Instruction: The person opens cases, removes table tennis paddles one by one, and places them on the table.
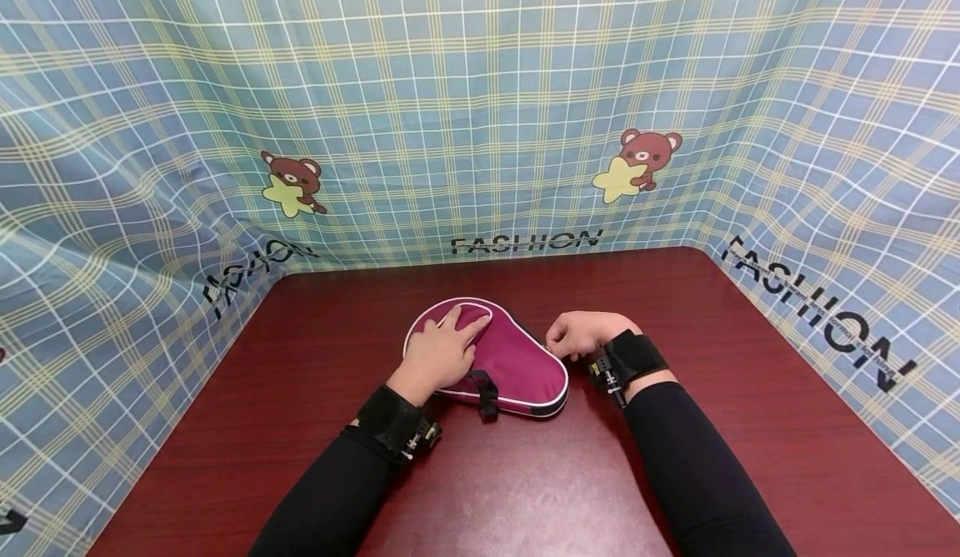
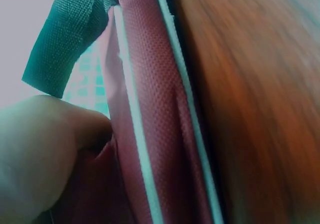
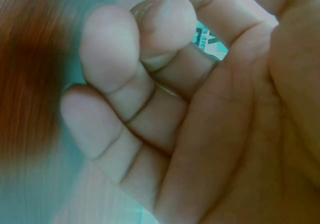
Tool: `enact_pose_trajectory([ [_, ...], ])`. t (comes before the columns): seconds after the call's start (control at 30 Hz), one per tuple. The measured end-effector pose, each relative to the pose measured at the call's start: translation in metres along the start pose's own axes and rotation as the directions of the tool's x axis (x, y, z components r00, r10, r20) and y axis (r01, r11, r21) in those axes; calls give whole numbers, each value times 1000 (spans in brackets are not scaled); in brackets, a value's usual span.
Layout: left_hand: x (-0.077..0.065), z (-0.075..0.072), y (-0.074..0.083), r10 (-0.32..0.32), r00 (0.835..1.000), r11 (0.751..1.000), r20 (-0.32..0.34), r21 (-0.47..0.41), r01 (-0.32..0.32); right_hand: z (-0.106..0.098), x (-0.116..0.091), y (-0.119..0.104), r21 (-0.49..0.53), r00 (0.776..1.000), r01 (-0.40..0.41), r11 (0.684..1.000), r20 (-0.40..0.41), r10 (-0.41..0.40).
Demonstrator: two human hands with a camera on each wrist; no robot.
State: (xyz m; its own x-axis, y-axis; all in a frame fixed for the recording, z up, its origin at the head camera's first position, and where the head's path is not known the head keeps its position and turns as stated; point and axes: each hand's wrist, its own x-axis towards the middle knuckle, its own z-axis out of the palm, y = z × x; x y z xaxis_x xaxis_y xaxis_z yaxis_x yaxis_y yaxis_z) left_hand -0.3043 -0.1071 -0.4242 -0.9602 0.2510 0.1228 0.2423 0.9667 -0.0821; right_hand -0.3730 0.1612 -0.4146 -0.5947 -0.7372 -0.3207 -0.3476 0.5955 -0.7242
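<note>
A magenta table tennis paddle case (image 1: 517, 373) with white piping lies on the table, its wide round end to the left and its narrow end to the lower right. My left hand (image 1: 438, 355) presses on the round end with fingers spread. In the left wrist view, the thumb side of that hand (image 2: 35, 149) rests beside the case's piped side wall (image 2: 155, 84). My right hand (image 1: 588, 332) pinches at the case's upper right edge, seemingly on the zipper pull, which the fingers hide. The right wrist view shows the curled fingers (image 3: 115, 59); the pinched spot is out of sight there.
A black strap (image 1: 485, 390) hangs over the case's near side. Dark red wooden tabletop (image 1: 337, 307) surrounds the case. Plaid cloth (image 1: 450, 123) printed with bears and lettering stands behind the table and along both sides.
</note>
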Motion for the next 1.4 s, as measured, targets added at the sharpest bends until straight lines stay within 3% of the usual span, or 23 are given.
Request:
enact_pose_trajectory([
  [0.27,-2,-1,1,-89,995,996,36,30,88,-2,1,5,-79,1000,28,997,-12,-29],
  [0.67,-8,-9,3,-173,980,985,95,12,173,-5,-4,2,-88,1000,-12,996,-24,10],
  [0.8,-9,-11,-2,-131,986,991,106,-19,134,-4,-4,2,-77,1000,-14,997,-28,11],
  [1.0,-10,-16,-11,0,998,999,61,-54,3,-3,-3,4,-70,999,-37,997,-40,35],
  [1.2,-6,-12,-15,150,989,988,10,-49,-149,-4,-1,5,-70,999,-35,997,-26,34],
  [1.4,-4,-7,-11,95,995,995,4,-6,-95,-3,1,8,-58,999,-40,998,-30,38],
])
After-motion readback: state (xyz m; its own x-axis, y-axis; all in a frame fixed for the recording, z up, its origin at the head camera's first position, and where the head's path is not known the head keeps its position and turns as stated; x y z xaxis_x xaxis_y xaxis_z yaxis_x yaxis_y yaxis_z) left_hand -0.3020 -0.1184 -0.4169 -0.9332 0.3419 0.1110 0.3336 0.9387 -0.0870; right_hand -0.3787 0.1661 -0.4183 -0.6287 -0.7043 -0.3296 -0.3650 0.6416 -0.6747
